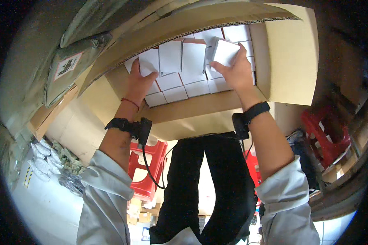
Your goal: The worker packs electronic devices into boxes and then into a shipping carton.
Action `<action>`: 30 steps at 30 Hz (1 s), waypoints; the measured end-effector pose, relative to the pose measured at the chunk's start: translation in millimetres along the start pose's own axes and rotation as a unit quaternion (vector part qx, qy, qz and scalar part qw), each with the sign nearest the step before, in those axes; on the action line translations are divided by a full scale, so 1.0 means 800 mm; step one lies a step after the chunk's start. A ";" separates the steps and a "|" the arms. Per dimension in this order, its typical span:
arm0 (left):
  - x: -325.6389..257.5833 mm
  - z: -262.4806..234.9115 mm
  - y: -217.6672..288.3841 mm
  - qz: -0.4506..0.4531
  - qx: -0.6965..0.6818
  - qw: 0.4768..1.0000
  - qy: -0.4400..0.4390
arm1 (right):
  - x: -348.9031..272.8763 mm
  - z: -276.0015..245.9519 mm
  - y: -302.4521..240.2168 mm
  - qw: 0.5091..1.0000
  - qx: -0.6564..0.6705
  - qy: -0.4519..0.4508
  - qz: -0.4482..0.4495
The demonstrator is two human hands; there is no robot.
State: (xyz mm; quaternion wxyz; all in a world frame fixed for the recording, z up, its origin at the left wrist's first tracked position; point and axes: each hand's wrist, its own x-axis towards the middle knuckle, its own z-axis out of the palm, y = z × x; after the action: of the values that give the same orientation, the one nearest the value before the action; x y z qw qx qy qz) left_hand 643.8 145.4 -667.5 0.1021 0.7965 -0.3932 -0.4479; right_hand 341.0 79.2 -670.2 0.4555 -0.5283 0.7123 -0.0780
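Inside an open cardboard carton (180, 116) lie rows of small white boxes (176, 94) with reddish-orange edges. My right hand (238, 72) grips one white box (226, 52) between thumb and fingers, tilted and raised above the others. At the carton's left side, my left hand (140, 83) has its thumb and fingers closed around another white box (150, 60). Two more white boxes, a left one (170, 56) and a right one (193, 56), rest between my hands on top of the layer. The far boxes are partly hidden by the carton's flap.
The carton's far flap (184, 24) and right flap (292, 61) stand outward. Wrapped packages (71, 67) are stacked at left. Red plastic stools (149, 167) stand below the carton, another red stool (327, 132) at right. Cables hang from my wrist straps.
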 end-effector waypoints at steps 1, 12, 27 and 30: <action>-0.007 -0.005 0.011 -0.025 0.050 0.998 0.021 | 0.000 -0.005 -0.014 0.997 -0.067 -0.032 0.023; 0.026 -0.027 0.028 0.008 -0.028 0.999 0.014 | 0.006 -0.043 -0.008 0.893 -0.354 0.008 -0.279; -0.003 -0.013 0.009 -0.054 -0.108 0.992 -0.029 | 0.003 0.025 0.051 0.974 0.195 -0.112 -0.008; -0.038 0.009 -0.008 -0.122 -0.199 0.972 -0.026 | -0.010 0.027 0.050 0.984 0.125 -0.126 -0.006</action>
State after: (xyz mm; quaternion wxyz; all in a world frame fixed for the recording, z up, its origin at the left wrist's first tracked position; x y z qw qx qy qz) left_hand 633.1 172.8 -656.0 0.1929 0.7899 -0.1988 -0.5471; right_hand 329.9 111.0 -702.2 0.6035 -0.4767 0.6310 -0.1018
